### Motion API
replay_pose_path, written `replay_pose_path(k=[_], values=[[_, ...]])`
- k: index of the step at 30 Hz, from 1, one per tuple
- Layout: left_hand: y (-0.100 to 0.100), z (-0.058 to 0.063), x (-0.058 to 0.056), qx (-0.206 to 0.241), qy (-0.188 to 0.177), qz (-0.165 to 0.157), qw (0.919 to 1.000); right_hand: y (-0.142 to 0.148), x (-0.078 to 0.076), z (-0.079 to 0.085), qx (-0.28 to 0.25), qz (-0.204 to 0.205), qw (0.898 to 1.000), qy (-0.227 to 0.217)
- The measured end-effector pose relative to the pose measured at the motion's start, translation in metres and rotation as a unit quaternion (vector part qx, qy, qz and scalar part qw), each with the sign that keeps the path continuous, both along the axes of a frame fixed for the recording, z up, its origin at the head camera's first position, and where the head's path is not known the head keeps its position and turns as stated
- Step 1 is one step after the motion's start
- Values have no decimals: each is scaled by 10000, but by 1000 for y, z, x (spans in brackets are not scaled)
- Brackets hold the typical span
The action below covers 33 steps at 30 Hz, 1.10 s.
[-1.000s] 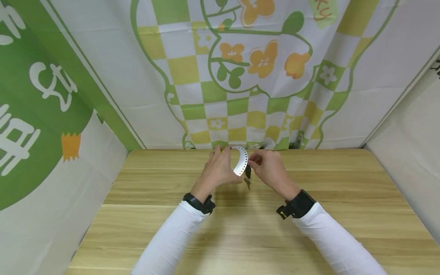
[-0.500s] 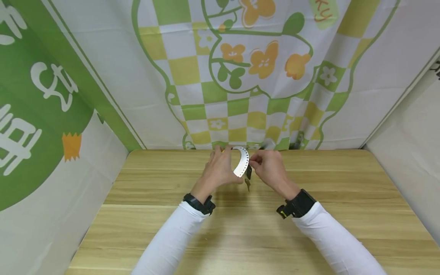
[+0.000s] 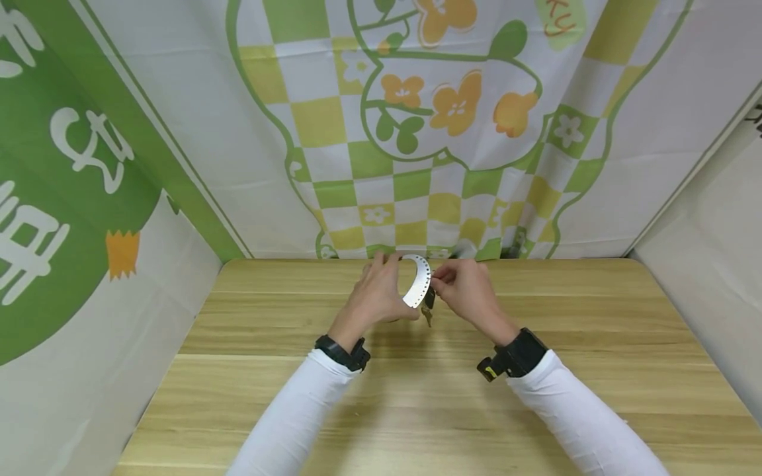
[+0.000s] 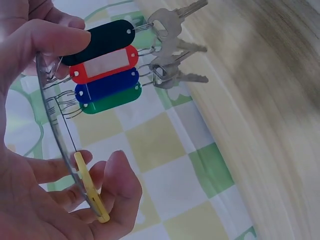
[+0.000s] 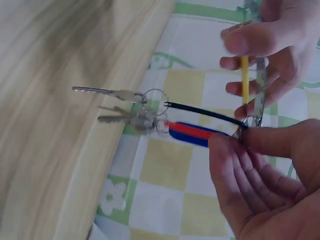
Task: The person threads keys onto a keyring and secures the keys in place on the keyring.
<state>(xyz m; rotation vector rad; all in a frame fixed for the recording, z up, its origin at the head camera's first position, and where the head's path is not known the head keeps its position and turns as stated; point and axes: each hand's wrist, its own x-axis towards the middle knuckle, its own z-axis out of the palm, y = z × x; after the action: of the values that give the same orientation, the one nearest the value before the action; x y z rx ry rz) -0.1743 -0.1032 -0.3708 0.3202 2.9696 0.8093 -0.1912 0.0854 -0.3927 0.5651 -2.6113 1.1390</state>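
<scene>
In the head view my left hand (image 3: 378, 291) grips a curved silver plate (image 3: 420, 281) with a row of holes along its outer edge, thumb at the near end, fingers at the far end. My right hand (image 3: 467, 291) is at that edge; the right wrist view shows its thumb and fingers pinching the ring end of a black key tag (image 5: 205, 112). Red (image 4: 106, 65), blue (image 4: 107, 86) and green (image 4: 112, 102) key tags hang on wire rings beside it, each near metal keys (image 4: 167, 25). A yellow tag (image 4: 91, 187) lies along the plate by my left fingers.
Both hands are above the far edge of a wooden table (image 3: 417, 410). Behind that edge hangs a green, yellow and white checked curtain (image 3: 411, 185). A white panel (image 3: 714, 264) stands along the right side.
Both hands stay almost in place. The key and black tag hanging below the plate shift slightly, and the plate tilts a little.
</scene>
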Motion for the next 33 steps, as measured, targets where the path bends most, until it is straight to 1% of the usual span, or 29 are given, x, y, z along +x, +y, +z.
replay_pose_path(k=[4, 6, 8, 10, 12, 16, 18, 21, 24, 27, 30, 33], values=[[1, -1, 0, -10, 2, 70, 10000, -1, 1, 0, -227, -153, 9993, -244], [2, 0, 0, -14, -17, 87, 10000, -1, 1, 1, -242, -151, 9993, -253], [2, 0, 0, -31, -37, 91, 9999, 0, 0, 1, -207, -54, 9996, -178], [2, 1, 0, -57, -53, 69, 9999, 1, 0, 1, -78, 112, 9999, 9], [2, 1, 0, -89, -69, 34, 9999, 2, -1, 1, 153, 338, 9988, 311], [1, 1, -1, -62, -112, -34, 9999, 5, -2, 0, 584, 713, 9916, 908], [1, 0, -2, -24, -126, -52, 9999, 5, -3, 0, 623, 796, 9901, 970], [1, 0, -2, 13, -104, -50, 9999, 5, -3, -1, 490, 668, 9942, 690], [0, 1, -2, 14, -38, -48, 10000, 4, -1, 0, 191, 395, 9987, 249], [0, 1, -2, -29, 17, -45, 10000, 4, 0, 1, -113, 219, 9997, -46], [1, 3, -1, -89, 12, -31, 10000, 3, 2, 2, -214, 221, 9994, -142], [2, 5, 0, -173, -75, 5, 9998, 3, 2, 2, -99, 306, 9995, -7]])
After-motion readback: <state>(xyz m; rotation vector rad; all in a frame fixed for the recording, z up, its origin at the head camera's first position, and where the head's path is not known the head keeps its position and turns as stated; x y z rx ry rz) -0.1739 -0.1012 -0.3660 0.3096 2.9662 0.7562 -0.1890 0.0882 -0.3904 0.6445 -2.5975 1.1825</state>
